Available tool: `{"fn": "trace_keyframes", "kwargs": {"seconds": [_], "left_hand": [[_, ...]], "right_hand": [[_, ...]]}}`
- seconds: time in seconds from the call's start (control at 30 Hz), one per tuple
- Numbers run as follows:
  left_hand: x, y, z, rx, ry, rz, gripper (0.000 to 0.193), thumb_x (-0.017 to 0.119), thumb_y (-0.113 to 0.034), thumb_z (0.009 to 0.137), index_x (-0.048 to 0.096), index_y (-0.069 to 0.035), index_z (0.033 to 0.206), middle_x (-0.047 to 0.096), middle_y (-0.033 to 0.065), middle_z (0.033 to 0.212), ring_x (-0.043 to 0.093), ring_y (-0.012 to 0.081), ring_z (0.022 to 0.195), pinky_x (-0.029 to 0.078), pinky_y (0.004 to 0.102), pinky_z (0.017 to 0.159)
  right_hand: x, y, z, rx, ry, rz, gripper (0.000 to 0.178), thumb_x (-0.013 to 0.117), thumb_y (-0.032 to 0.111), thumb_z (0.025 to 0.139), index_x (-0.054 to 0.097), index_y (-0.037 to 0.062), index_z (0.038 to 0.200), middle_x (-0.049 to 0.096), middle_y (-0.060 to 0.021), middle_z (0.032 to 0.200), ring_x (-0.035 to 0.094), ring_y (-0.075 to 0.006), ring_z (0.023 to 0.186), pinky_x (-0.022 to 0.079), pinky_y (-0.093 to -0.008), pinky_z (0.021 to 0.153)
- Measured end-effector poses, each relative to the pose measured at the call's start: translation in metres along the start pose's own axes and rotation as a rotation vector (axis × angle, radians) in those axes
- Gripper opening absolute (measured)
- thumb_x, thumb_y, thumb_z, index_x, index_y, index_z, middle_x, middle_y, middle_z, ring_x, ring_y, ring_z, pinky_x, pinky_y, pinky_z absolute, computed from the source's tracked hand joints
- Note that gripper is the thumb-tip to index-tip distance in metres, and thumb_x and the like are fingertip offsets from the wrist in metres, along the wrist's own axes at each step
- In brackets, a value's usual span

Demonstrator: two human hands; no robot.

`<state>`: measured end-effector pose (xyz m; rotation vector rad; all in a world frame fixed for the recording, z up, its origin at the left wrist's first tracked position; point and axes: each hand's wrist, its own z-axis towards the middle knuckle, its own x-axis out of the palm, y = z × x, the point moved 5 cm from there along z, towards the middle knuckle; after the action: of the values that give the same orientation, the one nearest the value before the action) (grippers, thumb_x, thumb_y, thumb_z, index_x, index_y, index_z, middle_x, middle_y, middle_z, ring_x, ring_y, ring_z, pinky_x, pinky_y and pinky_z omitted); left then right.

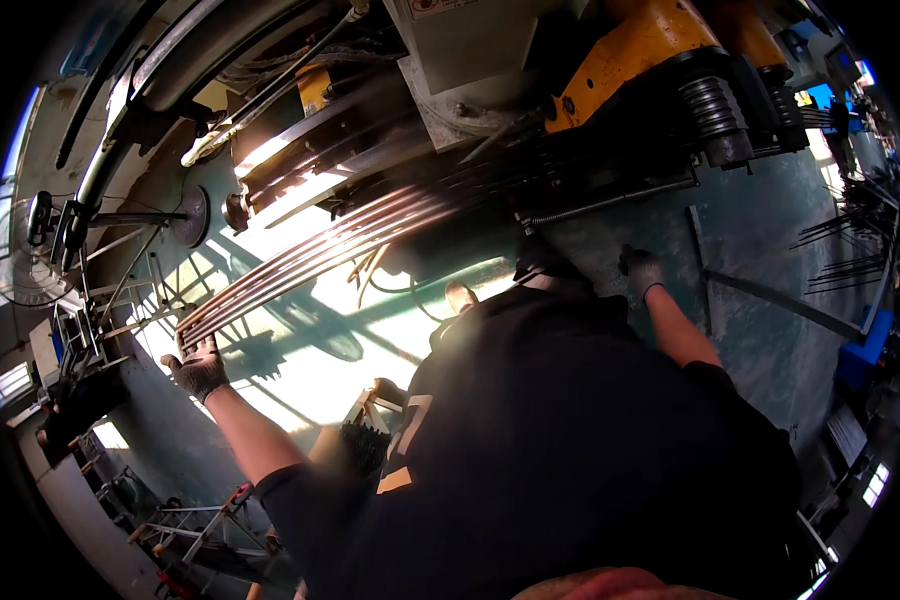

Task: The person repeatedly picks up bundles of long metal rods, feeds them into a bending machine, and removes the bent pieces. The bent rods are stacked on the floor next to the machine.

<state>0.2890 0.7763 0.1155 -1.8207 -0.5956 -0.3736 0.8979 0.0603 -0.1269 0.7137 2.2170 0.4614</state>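
A bundle of several long thin metal rods [310,252] slants from the machine toward the lower left, glinting in strong sunlight. At its left ends is my left hand [199,369], in a dark glove. Its fingers and thumb are spread, with the fingertips against the rod ends and not wrapped round them. My right hand [644,270], in a grey glove with dark fingertips, hangs above the floor, away from the rods. Its fingers look loosely apart and I see nothing in them. The rods' far ends fade into shadow under the machine.
A large machine with an orange arm [630,62] and a coil spring [712,108] spans the top. Metal frames [205,525] stand at lower left. An angled metal bar [780,302] lies on the right, near more dark rods [850,260]. A wooden piece [375,400] is beside my body.
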Motion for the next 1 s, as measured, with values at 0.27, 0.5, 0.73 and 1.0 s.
{"fn": "trace_keyframes", "kwargs": {"seconds": [0.27, 0.5, 0.73, 1.0], "left_hand": [[-0.014, 0.238, -0.153, -0.456, -0.335, -0.141, 0.071, 0.042, -0.057, 0.106, 0.040, -0.003, 0.152, 0.049, 0.0167, 0.154, 0.046, 0.0366, 0.141, 0.034, 0.0611, 0.118], [0.111, 0.383, -0.236, -0.823, -0.049, -0.112, 0.047, 0.050, -0.041, 0.104, 0.061, -0.009, 0.137, 0.063, 0.0078, 0.141, 0.051, 0.0276, 0.135, 0.037, 0.0461, 0.117], [0.157, 0.329, -0.209, 1.254, 0.948, 2.089, 0.020, 0.068, -0.030, 0.094, 0.074, -0.019, 0.109, 0.070, 0.0036, 0.118, 0.064, 0.0252, 0.114, 0.050, 0.0437, 0.102], [0.117, 0.341, -0.173, -0.312, 0.876, 0.570, 0.037, 0.037, -0.039, 0.110, 0.054, -0.017, 0.136, 0.054, 0.0033, 0.146, 0.047, 0.0271, 0.135, 0.032, 0.0463, 0.119]], "right_hand": [[-0.017, 0.053, 0.098, -0.623, 0.072, -1.167, 0.041, 0.061, 0.034, 0.094, 0.066, 0.0086, 0.126, 0.070, -0.0149, 0.123, 0.065, -0.0336, 0.116, 0.051, -0.0447, 0.102], [-0.031, 0.066, 0.144, -0.711, 0.000, -1.168, 0.041, 0.061, 0.033, 0.094, 0.067, 0.0093, 0.127, 0.069, -0.0158, 0.125, 0.064, -0.0341, 0.119, 0.050, -0.0456, 0.103], [-0.039, 0.007, 0.151, -0.629, -0.110, -0.892, 0.040, 0.061, 0.033, 0.094, 0.068, 0.0100, 0.127, 0.068, -0.0167, 0.128, 0.062, -0.0346, 0.121, 0.049, -0.0465, 0.104], [-0.088, 0.018, 0.068, -0.726, -0.504, -0.922, 0.033, 0.062, 0.020, 0.092, 0.064, 0.0092, 0.123, 0.068, -0.0181, 0.113, 0.065, -0.0362, 0.106, 0.053, -0.0468, 0.093]]}}
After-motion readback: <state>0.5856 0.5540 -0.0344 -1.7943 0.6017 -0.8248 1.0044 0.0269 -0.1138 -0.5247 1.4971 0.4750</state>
